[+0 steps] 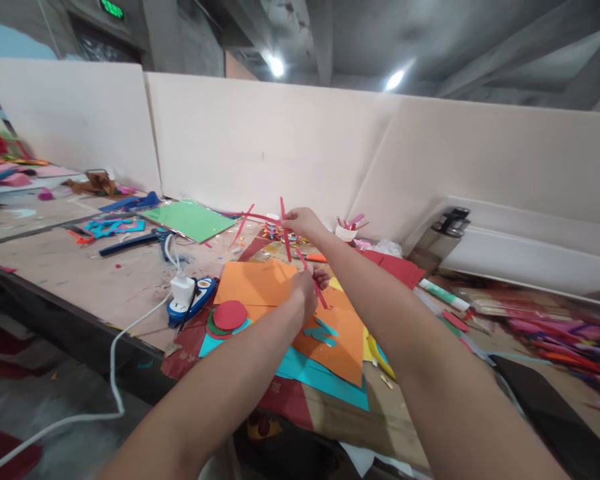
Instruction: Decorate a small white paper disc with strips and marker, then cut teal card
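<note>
Strips of red are being held near the centre of the frame. Upper strip [287, 248] is being pinched by the right hand [303, 222], thumb and fingertips closed together, strip standing nearly upright. Lower strip [323, 298] is being gripped on a slant by the left hand [305, 293], just below, fingers curled in; the exact contact is being partly hidden. Another thin red strip [243, 223] is showing left of the right hand; whether it is being joined to the upper one cannot be told.

Below the hands, orange sheets [255, 283] are being spread over a turquoise sheet [327, 381], with blue scraps [324, 331] lying on the orange. Left of these, a red disc [230, 315] is being stacked over a green disc [213, 325]. Farther left, a white adapter [183, 291] is being supported by a blue power strip [203, 300], a white cable [114, 373] trailing to the lower left. Green sheet [193, 220] is lying left of centre, higher up. Pens are being held in a white cup [346, 233] right of centre; a red sheet [395, 267] and dark bottle [437, 240] are sitting farther right. Behind, the table [90, 267] is being bordered by white panels [260, 147].
</note>
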`<state>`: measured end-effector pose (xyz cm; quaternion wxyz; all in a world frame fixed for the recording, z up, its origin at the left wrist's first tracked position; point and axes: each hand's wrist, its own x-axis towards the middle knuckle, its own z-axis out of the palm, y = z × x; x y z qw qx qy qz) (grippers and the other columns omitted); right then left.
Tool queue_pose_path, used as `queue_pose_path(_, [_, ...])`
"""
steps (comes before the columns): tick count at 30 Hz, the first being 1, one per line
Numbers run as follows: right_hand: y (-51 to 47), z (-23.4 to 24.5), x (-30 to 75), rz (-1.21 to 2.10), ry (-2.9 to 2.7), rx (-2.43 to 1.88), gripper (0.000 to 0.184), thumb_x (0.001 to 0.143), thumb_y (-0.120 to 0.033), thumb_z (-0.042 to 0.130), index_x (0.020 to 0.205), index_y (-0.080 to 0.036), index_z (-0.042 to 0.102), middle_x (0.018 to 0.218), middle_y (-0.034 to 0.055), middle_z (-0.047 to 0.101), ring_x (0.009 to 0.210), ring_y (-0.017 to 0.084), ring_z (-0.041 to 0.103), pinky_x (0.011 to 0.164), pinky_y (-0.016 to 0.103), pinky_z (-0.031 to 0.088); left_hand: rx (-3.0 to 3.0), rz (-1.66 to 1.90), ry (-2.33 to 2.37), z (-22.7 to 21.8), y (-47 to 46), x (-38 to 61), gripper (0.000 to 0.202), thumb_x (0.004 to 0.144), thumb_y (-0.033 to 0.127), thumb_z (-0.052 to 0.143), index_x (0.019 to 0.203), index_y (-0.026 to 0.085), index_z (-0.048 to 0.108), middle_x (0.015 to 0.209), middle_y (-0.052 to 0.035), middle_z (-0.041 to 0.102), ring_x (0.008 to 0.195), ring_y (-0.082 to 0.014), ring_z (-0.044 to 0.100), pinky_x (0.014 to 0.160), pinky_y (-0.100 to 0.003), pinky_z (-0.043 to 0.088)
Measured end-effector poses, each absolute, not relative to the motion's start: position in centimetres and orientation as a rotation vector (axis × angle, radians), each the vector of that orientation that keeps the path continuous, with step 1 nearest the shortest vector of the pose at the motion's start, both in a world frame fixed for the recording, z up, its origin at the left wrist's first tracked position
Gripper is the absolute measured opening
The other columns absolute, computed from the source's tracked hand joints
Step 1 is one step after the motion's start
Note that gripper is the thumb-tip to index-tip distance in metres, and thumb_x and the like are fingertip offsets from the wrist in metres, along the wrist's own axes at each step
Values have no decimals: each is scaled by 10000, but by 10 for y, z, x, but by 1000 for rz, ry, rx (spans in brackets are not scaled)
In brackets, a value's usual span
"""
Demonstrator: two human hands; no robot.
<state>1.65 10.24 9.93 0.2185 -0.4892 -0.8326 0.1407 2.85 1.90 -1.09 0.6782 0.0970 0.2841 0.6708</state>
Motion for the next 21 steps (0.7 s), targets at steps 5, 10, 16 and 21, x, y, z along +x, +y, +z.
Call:
queue_pose_path(5, [83, 102, 69, 608, -2077, -1459, 184, 846, -242, 580, 884, -92, 679, 701, 44, 678, 522, 64, 540, 525, 170, 412, 194, 1560, 683, -8, 22, 19, 248, 932, 114, 383, 755, 129, 556, 613, -34, 590, 559, -87, 579, 583, -188, 455])
queue_pose_path(10, [59, 83, 103, 796, -1981, -1577, 103, 821, -194, 611, 776, -112, 654, 586, 14, 615, 460, 59, 497, 492, 176, 407, 181, 1649, 640, 2, 20, 11, 223, 960, 180, 399, 838, 145, 581, 752, -44, 661, 668, -95, 633, 699, -203, 502])
queue_pose_path(16, [46, 64, 113, 935, -2030, -1662, 99, 763, -220, 669, 698, -145, 662, 552, 5, 599, 508, 86, 527, 488, 180, 423, 222, 1716, 572, 7, 19, 13, 231, 972, 234, 405, 857, 150, 586, 868, -75, 690, 799, -118, 667, 775, -229, 517])
queue_pose_path(21, [49, 58, 110, 844, -2127, -1662, 98, 717, -225, 693, 660, -146, 679, 546, -14, 594, 554, 102, 538, 522, 196, 417, 203, 1687, 658, 5, 21, 9, 255, 976, 208, 383, 822, 144, 576, 763, -53, 665, 712, -103, 655, 759, -222, 509])
